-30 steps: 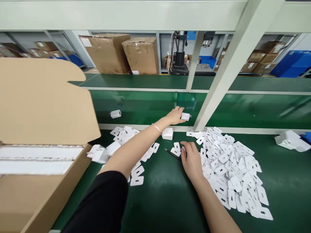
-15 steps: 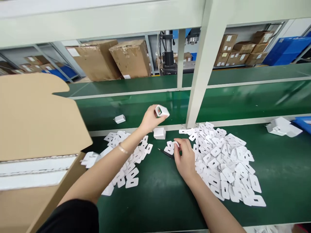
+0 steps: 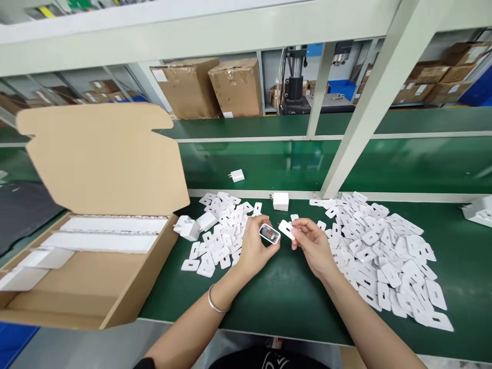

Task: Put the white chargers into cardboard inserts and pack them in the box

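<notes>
My left hand grips a small white charger plug with its port end facing me, held above the green table. My right hand pinches a small white sticker tab right beside the charger, nearly touching it. A large heap of white tabs lies to the right of my right hand. A smaller heap of tabs lies left of my left hand. Another white charger stands at the table's far edge.
An open cardboard box with its lid up and white trays inside sits at the left. One more charger lies on the green conveyor belt behind. A slanted white frame post rises at the right. White parts sit far right.
My left hand brought the charger from the conveyor back toward me. My right hand lifted a tab off the table and met it. The view shifted right, showing more of the box.
</notes>
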Demonstrator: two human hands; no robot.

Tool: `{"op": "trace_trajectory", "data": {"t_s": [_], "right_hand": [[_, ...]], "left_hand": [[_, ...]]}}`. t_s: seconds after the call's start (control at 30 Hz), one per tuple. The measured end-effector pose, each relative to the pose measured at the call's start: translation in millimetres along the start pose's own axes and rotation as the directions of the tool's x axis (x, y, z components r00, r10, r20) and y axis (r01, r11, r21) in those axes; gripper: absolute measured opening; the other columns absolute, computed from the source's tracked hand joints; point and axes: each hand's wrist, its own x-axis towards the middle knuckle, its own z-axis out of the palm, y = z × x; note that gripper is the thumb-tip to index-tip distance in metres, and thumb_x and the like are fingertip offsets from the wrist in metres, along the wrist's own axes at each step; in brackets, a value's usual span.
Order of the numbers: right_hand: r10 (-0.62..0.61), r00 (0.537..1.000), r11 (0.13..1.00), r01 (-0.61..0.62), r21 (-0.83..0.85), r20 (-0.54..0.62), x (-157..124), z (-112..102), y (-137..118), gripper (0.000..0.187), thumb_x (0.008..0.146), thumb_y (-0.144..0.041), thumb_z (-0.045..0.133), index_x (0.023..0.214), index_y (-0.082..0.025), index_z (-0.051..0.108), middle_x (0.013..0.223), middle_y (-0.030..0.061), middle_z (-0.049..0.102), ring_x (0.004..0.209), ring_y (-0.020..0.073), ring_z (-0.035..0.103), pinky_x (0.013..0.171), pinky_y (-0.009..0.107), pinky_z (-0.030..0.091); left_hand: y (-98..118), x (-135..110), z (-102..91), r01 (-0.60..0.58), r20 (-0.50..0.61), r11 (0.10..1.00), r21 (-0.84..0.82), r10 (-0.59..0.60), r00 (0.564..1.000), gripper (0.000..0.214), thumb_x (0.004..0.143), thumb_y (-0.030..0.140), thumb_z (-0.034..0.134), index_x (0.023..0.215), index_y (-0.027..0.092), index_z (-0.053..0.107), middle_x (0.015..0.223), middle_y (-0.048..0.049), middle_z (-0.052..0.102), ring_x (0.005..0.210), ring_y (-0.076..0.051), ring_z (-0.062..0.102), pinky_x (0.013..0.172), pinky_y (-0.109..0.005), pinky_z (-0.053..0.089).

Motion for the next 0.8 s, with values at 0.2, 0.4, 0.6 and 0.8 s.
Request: {"op": "trace_trajectory", "data": {"t_s": [0.2,0.4,0.6,0.8], "right_hand": [[-0.006,0.993,0.997,0.016,-0.081,0.114,-4.7,9.9,7.6,0.029,0.086,-0.049,0.083,0.095,-0.023,0.075,0.081,-0.0005,0.065,0.059,0.0131,0.060,0.061,0.033,0.057],[-0.048,0.993,0.986,0.064,-0.152,0.106,-8.2,10.9,10.6,0.025,0.089,-0.047,0.081,0.093,-0.024,0.074,0.082,-0.0005,0.059,0.062,0.0131,0.058,0.058,0.030,0.056],[-0.059,0.996,0.982,0.069,-0.175,0.062,-8.5,10.4,14.0,0.032,0.086,-0.046,0.084,0.107,-0.027,0.068,0.100,-0.0007,0.052,0.062,0.0088,0.052,0.051,0.026,0.052],[0.162,0.966,0.987,-0.154,-0.053,0.199,-7.9,12.6,19.6,0.044,0.089,-0.058,0.077,0.115,-0.026,0.065,0.102,0.0017,0.062,0.082,0.0167,0.067,0.068,0.031,0.064]], "left_hand": [[-4.3,-1.5,5.0,-0.107,0.092,0.989,0.106,0.098,0.991,0.030,0.084,0.017,0.071,0.106,0.026,0.052,0.100,-0.0051,0.062,0.097,-0.028,0.056,0.081,-0.041,0.050],[4.6,-8.3,-0.5,-0.119,0.167,0.991,0.055,0.108,0.980,0.035,0.086,0.023,0.066,0.115,0.026,0.047,0.110,-0.0084,0.056,0.107,-0.031,0.051,0.089,-0.047,0.049],[5.4,-11.8,-5.9,-0.097,0.192,0.991,-0.089,0.113,0.975,0.021,0.109,0.038,0.035,0.121,0.028,0.049,0.118,-0.0105,0.056,0.114,-0.030,0.050,0.098,-0.050,0.046],[3.6,-15.6,-1.4,-0.070,0.139,0.989,-0.131,0.088,0.986,0.032,0.111,0.050,0.025,0.123,0.030,0.048,0.120,-0.0098,0.055,0.121,-0.028,0.050,0.103,-0.049,0.047]]}}
